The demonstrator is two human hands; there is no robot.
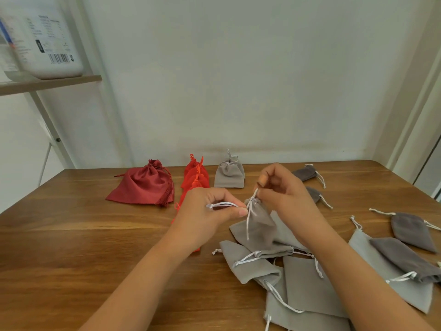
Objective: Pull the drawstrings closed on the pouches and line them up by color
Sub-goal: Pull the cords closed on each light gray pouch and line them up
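Wood table (71, 235) against a white wall. L hand (207, 211) pinches a white drawstring (224, 204) pulled sideways, R hand (284, 187) pinches the other cord at the neck of a light grey pouch (259, 225), center, over the loose grey pile (307, 287). Maroon pouch (143, 185), red pouches (195, 177) & closed grey pouches (229, 175) lined up at back.

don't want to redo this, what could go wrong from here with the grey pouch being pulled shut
The left hand and right hand each pinch a white cord of the light grey pouch; a cord could slip, leaving the mouth loose. The left hand hangs over the orange-red pouches, so it may nudge that row. The held pouch hangs over the grey pile, whose loose cords might snag.
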